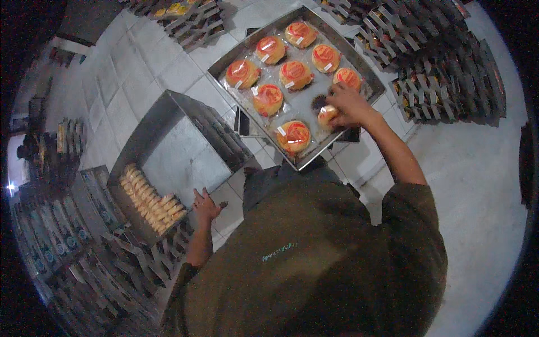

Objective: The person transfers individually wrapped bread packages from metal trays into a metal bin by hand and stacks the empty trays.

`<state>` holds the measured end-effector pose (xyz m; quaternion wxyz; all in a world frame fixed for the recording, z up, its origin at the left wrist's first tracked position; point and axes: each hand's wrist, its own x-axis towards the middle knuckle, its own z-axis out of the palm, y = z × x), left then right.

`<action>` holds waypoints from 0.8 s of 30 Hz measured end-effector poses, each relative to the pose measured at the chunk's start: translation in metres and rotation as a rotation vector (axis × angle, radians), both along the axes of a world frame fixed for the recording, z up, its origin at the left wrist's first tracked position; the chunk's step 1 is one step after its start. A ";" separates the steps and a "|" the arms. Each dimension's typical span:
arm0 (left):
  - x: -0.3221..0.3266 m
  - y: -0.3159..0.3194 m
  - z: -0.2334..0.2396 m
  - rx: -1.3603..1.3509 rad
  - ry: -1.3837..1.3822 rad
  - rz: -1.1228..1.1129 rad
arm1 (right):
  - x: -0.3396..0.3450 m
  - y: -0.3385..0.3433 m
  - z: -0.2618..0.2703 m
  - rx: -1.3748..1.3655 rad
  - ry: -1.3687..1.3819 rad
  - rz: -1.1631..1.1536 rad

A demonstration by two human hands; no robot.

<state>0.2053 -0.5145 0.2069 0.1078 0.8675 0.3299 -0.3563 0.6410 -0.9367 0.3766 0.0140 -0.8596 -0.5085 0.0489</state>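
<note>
In front of me a metal tray holds several round buns in clear printed wrappers, such as the wrapped bun near its closest corner. My right hand is over the tray's right side, its fingers on another wrapped bun, which they partly cover. My left hand has its fingers apart and holds nothing. It is by the near edge of a deeper metal tray on the left. Rows of wrapped pastries stand packed along that tray's near left side.
Stacked trays with wrapped goods stand at the upper right, and more trays at the upper left. Crates or trays fill the lower left. Beneath is a tiled floor.
</note>
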 end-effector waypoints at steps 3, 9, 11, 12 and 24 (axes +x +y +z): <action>-0.005 -0.006 -0.004 0.038 -0.272 0.004 | -0.015 -0.019 0.006 0.470 0.444 -0.857; 0.191 -0.114 0.139 -0.642 -1.263 -0.421 | -0.072 -0.023 0.024 1.562 1.164 -1.227; 0.269 -0.154 0.142 -0.601 -0.957 -1.090 | -0.076 -0.006 0.018 1.685 1.231 -1.221; 0.291 -0.175 0.138 -0.448 -0.772 -1.192 | -0.078 -0.003 0.019 1.707 1.272 -1.249; 0.314 -0.201 0.180 -1.142 -0.542 0.002 | -0.157 0.033 0.019 1.801 1.175 -0.961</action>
